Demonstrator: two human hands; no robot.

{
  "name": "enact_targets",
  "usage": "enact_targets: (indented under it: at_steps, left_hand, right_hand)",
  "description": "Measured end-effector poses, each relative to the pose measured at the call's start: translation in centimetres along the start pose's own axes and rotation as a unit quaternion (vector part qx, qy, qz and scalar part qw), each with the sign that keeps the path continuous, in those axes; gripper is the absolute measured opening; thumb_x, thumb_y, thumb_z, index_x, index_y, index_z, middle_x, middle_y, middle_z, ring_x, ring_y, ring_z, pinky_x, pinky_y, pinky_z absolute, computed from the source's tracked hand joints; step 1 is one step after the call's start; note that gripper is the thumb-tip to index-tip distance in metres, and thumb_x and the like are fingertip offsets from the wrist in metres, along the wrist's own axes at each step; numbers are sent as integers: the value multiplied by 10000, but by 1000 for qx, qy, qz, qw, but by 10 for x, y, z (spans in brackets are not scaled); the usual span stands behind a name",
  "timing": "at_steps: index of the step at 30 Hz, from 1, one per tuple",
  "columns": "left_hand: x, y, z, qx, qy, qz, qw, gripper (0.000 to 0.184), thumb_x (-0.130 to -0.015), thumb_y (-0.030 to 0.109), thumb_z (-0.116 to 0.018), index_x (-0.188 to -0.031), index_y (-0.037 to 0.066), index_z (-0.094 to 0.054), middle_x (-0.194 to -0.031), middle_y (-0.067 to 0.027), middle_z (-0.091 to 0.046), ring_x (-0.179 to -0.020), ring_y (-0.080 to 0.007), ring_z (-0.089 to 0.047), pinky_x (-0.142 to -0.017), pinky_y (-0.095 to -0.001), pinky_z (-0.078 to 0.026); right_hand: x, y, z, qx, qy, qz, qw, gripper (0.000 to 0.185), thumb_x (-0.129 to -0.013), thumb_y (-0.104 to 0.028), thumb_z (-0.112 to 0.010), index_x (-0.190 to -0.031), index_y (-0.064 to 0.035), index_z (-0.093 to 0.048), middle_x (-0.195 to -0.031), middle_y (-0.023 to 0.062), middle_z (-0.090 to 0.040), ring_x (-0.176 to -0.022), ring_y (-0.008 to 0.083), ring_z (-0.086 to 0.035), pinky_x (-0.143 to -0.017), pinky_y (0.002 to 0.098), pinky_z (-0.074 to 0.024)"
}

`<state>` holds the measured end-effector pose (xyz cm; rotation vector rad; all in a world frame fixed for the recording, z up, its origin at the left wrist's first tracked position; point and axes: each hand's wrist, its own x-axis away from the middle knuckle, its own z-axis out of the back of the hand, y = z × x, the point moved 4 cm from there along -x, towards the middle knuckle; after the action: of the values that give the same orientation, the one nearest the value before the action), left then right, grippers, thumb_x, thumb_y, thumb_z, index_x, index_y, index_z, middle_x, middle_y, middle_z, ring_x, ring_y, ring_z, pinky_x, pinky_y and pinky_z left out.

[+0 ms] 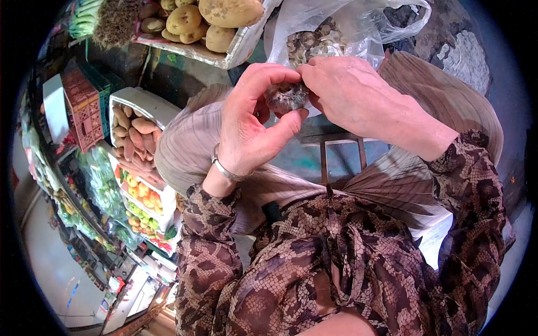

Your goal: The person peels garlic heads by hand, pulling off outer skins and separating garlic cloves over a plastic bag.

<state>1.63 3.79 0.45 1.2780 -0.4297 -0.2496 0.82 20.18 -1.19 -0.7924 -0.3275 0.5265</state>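
Observation:
A small, round, grey-brown bulb (287, 97) with whitish streaks, which looks like garlic, is held up above my lap. My left hand (252, 120) curls around its left side, the thumb below and the index finger over the top. From the right, my right hand (358, 95) closes its thumb and index finger against the bulb's edge; its other fingers are mostly hidden behind the hand. Just beyond the hands is an open clear plastic bag (358, 28) with several brown and pale pieces (319, 42) inside, whose kind I cannot make out for certain.
A white foam box (238, 56) of potatoes (185, 20) stands at the upper left. Further left are a foam box (126, 96) of sweet potatoes (140, 137), boxes of fruit (144, 196), a red crate (84, 109) and bagged greens (101, 173). Metal bars (323, 159) show between my knees.

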Motion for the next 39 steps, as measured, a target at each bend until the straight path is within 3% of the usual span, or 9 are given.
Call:
enact_targets:
  at_steps: [13, 15, 22, 24, 31, 33, 39]
  left_hand:
    - [3, 3, 1, -9, -1, 5, 1000, 437, -740, -28, -731, -1157, 42, -622, -1151, -37, -559, -939, -94, -596, -722, -213, -489]
    - [5, 3, 1, -10, -29, 44, 999, 467, -787, -44, -693, -1238, 1, -580, -1312, -93, -514, -1181, -174, -562, -1010, -308, -460]
    - [5, 2, -1, -19, -34, 41, 998, 465, -780, -55, -691, -1229, -2, -582, -1300, -96, -522, -1186, -178, -555, -1027, -316, -440]
    - [3, 3, -1, -16, -11, 8, 1000, 427, -749, -35, -719, -1157, 40, -620, -1152, -39, -551, -959, -96, -595, -726, -201, -483]
    - [4, 4, -1, -30, -15, -4, 999, 418, -746, -25, -715, -1150, 29, -625, -1143, -52, -555, -956, -105, -597, -748, -210, -497]
    - [6, 6, -1, -32, -42, 29, 998, 469, -756, -41, -695, -1212, -7, -589, -1271, -113, -532, -1187, -191, -541, -1045, -329, -411]
    - [5, 6, -2, -32, -46, 23, 998, 470, -748, -37, -694, -1206, -12, -591, -1267, -123, -535, -1187, -201, -541, -1044, -330, -411]
  right_hand:
    - [1, 0, -1, 3, -22, -4, 1000, 201, -836, -42, -550, -986, 39, -657, -952, 254, -677, -976, 424, -660, -826, 477, -529]
    - [2, 0, -1, 1, -18, 0, 1000, 201, -835, -42, -551, -986, 40, -658, -948, 256, -676, -972, 425, -662, -822, 477, -531]
    - [4, 0, -1, 11, -27, 1, 1000, 207, -830, -44, -559, -985, 45, -662, -922, 261, -676, -944, 423, -675, -795, 476, -540]
    - [4, 0, -2, 12, -24, 5, 1000, 205, -819, -40, -570, -981, 45, -663, -913, 261, -676, -937, 423, -676, -789, 475, -542]
    - [6, 0, -1, 4, -23, 21, 999, 214, -751, -15, -625, -950, 51, -665, -864, 262, -672, -896, 430, -680, -760, 470, -548]
    - [7, -1, 0, 4, -20, 28, 999, 209, -755, -17, -621, -948, 54, -663, -865, 261, -672, -896, 430, -679, -760, 471, -546]
    - [9, 0, 1, 1, -18, 40, 999, 219, -755, -29, -636, -957, 52, -655, -880, 250, -673, -896, 430, -674, -761, 475, -540]
